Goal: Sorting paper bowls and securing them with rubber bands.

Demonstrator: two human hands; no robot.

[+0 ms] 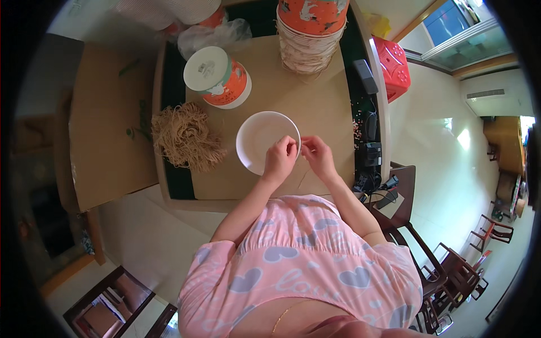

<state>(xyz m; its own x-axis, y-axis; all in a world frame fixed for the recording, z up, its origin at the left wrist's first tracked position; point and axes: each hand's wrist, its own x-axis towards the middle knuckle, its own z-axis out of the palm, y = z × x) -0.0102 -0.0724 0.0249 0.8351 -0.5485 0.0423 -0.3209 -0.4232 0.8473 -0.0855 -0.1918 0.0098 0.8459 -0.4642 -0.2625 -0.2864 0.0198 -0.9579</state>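
A white tub (253,143) is set open side up on a brown sheet (329,112), which is laid over a dark green surface (179,190) with a light rim. The right part of the tub's rim is met by both hands. The left hand (283,153) is held over the tub's opening, its fingers curled narrowly toward the rim. The right hand (316,155) is held just outside the same part of the rim, its fingers also bent in close. The fingertips are partly hidden, so whether either hand is closed on the rim or on a strand cannot be told. Below the right hand, a thin strand (304,178) can be seen against the sheet.

To the left of the tub, a tangled bundle of tan string (183,137) is heaped. Behind the bundle, an orange and white tub with a lid (228,89) is placed, with a clear plastic bag (214,36) near it. At the far right, a stack of orange tubs (313,19) is fringed at its lower end by pale strands (307,61). Along the right edge, black cables (369,183) are gathered.
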